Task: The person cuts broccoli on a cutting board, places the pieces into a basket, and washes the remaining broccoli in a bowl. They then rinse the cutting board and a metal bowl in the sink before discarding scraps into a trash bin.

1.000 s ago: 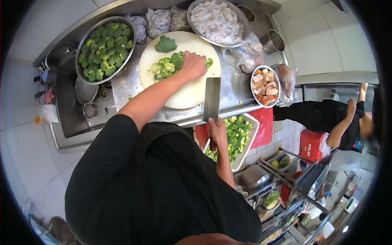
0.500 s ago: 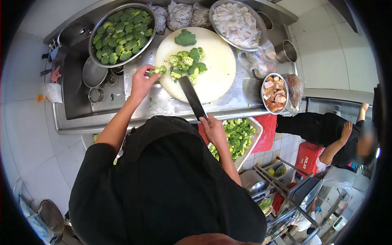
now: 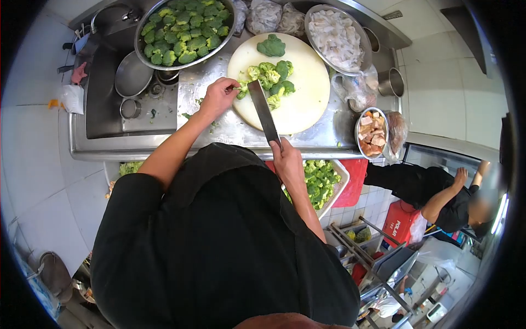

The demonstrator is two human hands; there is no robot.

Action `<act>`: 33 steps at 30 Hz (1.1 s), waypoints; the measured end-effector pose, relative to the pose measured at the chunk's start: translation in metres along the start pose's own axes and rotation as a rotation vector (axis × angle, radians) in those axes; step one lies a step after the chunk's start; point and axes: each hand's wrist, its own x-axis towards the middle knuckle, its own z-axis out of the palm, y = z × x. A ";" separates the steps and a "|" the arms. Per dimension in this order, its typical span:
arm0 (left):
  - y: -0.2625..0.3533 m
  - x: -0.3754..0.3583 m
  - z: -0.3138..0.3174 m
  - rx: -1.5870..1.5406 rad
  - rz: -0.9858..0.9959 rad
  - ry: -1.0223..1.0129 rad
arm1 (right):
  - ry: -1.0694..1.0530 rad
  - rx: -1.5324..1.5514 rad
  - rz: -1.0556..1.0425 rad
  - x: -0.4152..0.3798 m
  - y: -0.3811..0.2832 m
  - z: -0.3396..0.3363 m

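In my right hand (image 3: 287,159) is the handle of a kitchen cleaver (image 3: 263,111). Its dark blade slants up over the left part of a round white cutting board (image 3: 309,104). The fingertips of my left hand (image 3: 219,98) pinch a broccoli floret (image 3: 241,90) at the board's left edge, close beside the blade's tip. Cut broccoli pieces (image 3: 269,75) lie in a loose pile just beyond the blade. A larger broccoli crown (image 3: 271,46) rests apart from them near the board's far side.
A metal bowl of broccoli (image 3: 140,55) stands back left, beside the sink (image 3: 98,104). At back right is a bowl of pale sliced food (image 3: 335,39); nearer is a bowl of meat chunks (image 3: 371,131). A white basket (image 3: 335,192) holds broccoli below the counter. Another person (image 3: 438,192) stands at right.
My left hand has brought the floret rightward to the board, next to the blade. The cleaver stays in my right hand. The whole view has shifted slightly.
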 end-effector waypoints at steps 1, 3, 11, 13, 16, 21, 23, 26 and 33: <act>0.001 0.000 0.000 0.004 0.008 -0.002 | -0.009 -0.007 0.006 0.001 -0.003 0.000; 0.002 0.001 -0.001 0.013 0.024 -0.004 | -0.004 -0.038 -0.010 0.004 -0.003 0.003; 0.001 0.006 -0.005 0.060 0.084 -0.029 | -0.021 -0.132 -0.091 0.014 -0.005 0.009; 0.000 0.003 -0.007 0.071 0.090 -0.037 | -0.039 -0.186 -0.119 0.023 0.009 0.028; 0.001 0.005 -0.007 0.078 0.079 -0.023 | -0.050 -0.197 -0.093 0.024 0.005 0.026; 0.006 0.013 -0.015 0.137 -0.080 -0.117 | -0.164 0.101 0.047 0.007 0.024 -0.004; 0.007 0.017 -0.004 0.213 0.138 -0.052 | -0.130 0.176 0.143 -0.004 0.037 -0.012; 0.019 0.028 0.025 0.458 0.320 -0.070 | -0.026 0.288 0.213 -0.008 0.069 -0.010; 0.039 0.061 0.048 0.690 0.276 -0.210 | 0.150 0.400 0.249 -0.002 0.117 0.015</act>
